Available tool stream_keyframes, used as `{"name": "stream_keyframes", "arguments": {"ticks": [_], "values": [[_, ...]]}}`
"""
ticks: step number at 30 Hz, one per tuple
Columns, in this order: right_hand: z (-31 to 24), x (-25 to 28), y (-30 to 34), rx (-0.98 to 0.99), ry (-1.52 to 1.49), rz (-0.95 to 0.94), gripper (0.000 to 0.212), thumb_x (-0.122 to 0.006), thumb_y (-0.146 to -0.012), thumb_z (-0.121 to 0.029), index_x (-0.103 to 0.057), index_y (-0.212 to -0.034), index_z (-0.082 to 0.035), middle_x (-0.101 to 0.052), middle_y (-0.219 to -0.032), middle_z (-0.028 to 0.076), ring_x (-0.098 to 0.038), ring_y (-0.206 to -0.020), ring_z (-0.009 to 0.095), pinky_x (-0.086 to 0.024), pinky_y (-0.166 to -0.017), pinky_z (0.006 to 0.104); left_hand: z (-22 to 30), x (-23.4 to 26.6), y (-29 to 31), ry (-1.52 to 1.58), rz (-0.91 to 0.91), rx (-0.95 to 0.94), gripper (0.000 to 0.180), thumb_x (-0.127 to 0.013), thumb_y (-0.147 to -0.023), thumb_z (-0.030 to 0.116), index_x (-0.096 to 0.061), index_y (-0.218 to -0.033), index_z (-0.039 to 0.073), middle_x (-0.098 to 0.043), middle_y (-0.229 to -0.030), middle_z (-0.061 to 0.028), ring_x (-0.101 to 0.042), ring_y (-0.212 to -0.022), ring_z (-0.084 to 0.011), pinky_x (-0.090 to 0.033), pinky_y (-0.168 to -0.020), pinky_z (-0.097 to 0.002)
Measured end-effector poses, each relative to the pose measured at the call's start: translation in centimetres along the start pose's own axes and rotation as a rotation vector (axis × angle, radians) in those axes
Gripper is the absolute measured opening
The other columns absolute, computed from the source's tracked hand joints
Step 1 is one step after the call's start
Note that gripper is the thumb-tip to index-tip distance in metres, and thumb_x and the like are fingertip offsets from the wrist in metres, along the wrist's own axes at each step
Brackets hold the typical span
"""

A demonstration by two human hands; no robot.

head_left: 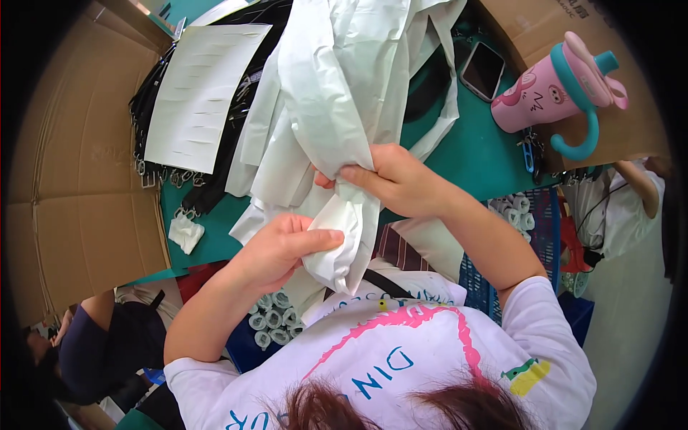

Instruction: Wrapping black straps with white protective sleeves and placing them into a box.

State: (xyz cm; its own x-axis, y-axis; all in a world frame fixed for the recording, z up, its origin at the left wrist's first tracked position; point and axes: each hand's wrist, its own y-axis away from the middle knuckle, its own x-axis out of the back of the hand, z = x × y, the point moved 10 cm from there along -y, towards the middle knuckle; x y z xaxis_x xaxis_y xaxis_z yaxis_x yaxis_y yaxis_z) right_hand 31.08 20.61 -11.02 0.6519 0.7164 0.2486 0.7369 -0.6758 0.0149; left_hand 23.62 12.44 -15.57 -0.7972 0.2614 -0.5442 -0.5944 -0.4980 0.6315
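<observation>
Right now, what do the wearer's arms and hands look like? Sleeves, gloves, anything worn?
Both hands are bare: left hand and right hand show no gloves, rings or watch. The forearms are uncovered. Short white T-shirt sleeves end above the elbows; the shirt has a pink outline, blue lettering and a small yellow-green print near the right shoulder.

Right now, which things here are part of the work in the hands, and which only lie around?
In the work:
- left hand and right hand, both gripping the white plastic bag
- heap of white bags behind it

Lying about:
- pink cup
- phone
- white sheet on black straps
- cardboard
</observation>
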Motion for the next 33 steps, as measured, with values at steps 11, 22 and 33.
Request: {"name": "stream_keyframes", "arguments": {"ticks": [11,22,33], "values": [[-2.8,-3.7,1.0,0.196,-0.079,-0.157,0.05,-0.06,-0.084,-0.018,-0.043,-0.127,0.001,-0.053,-0.122,0.014,-0.052,-0.11,0.022,-0.043,-0.092,0.0335,-2.4,0.9,-0.3,0.139,0.077,-0.016,0.017,-0.057,-0.084,0.013,-0.065,-0.089,-0.002,-0.066,-0.087,-0.0099,-0.064,-0.08,-0.0157,-0.05,-0.073,-0.0287],[-4.2,-4.8,1.9,0.319,0.462,-0.267,0.057,-0.063,-0.067,-0.005,-0.042,-0.118,0.006,-0.054,-0.104,0.02,-0.057,-0.091,0.036,-0.047,-0.078,0.0396,-1.5,0.5,-0.6,0.164,0.21,-0.041,0.03,-0.058,-0.085,0.015,-0.054,-0.113,0.003,-0.06,-0.106,-0.0053,-0.057,-0.098,-0.0144,-0.044,-0.084,-0.0288],[-4.4,-0.5,2.6,0.439,0.445,0.097,0.038,-0.059,-0.077,-0.017,-0.055,-0.109,0.002,-0.06,-0.09,0.016,-0.061,-0.076,0.03,-0.05,-0.067,0.0353,3.4,-2.1,-0.1,0.239,-0.155,-0.232,0.03,-0.045,-0.085,0.021,-0.059,-0.104,0.003,-0.06,-0.093,-0.0047,-0.05,-0.083,-0.0116,-0.037,-0.076,-0.0273]]}}
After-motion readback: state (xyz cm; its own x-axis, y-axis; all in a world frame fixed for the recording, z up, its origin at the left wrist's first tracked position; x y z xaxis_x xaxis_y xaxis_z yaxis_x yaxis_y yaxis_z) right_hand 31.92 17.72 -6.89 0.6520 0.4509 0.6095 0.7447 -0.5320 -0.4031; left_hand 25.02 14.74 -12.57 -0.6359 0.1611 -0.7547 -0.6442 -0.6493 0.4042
